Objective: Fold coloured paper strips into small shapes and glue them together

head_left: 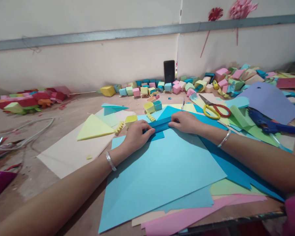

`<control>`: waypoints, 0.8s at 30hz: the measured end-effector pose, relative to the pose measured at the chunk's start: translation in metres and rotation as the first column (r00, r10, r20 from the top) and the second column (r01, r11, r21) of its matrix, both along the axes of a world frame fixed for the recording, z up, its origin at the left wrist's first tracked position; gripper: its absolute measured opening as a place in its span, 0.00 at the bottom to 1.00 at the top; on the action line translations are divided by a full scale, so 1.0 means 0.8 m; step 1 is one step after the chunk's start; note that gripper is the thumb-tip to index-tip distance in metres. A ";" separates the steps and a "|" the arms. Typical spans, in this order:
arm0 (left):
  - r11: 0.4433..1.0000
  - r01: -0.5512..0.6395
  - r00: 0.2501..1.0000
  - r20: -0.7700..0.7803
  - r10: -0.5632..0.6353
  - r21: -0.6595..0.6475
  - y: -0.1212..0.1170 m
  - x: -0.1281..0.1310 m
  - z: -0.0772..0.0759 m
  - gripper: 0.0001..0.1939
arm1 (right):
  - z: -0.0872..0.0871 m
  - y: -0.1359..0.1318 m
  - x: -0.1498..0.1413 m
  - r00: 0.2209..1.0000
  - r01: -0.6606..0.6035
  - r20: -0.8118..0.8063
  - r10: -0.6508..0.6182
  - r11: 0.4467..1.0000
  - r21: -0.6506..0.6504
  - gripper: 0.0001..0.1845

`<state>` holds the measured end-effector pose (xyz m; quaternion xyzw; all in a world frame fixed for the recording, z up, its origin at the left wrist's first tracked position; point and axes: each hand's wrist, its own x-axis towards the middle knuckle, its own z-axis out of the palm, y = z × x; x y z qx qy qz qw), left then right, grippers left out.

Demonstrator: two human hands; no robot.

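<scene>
A dark blue strip of folded paper (160,125) stretches between my two hands, just over a large light blue sheet (162,173). My left hand (139,133) is closed on its left end, thumb toward the strip. At the right end, my right hand (185,123) pinches it with curled fingers. A small dark blue piece of paper (158,136) lies beneath the strip by my left fingers. Near my left hand are a small yellow paper box (131,120) and a pleated yellow strip (119,127). More dark blue paper (221,157) spreads under my right forearm.
Scissors (215,109) with yellow and red handles lie right of my hands, near a blue glue gun (272,123). Small coloured paper boxes (144,90) line the wall, beside a standing phone (169,71). A white cable (36,135) and a folded yellow sheet (94,127) are left.
</scene>
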<state>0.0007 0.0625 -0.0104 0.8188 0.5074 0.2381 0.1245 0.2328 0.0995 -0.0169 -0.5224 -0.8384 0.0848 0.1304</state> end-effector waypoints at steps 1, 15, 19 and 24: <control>1.000 -0.007 1.000 -0.005 0.007 0.002 0.000 0.000 0.000 0.13 | 0.001 0.000 0.000 1.000 0.015 0.009 -0.015 1.000 -0.013 0.13; 0.994 -0.107 0.980 -0.164 0.109 0.021 0.006 -0.001 -0.006 0.17 | 0.011 -0.001 -0.001 0.987 0.112 0.122 -0.104 0.991 -0.069 0.10; 0.994 -0.108 0.980 -0.168 0.110 0.024 0.008 -0.001 -0.006 0.17 | 0.012 -0.002 -0.002 0.985 0.110 0.143 -0.100 0.992 -0.061 0.09; 0.990 -0.130 0.972 -0.192 0.139 0.059 0.005 0.001 -0.005 0.14 | 0.012 -0.001 -0.002 0.984 0.110 0.145 -0.101 0.992 -0.062 0.10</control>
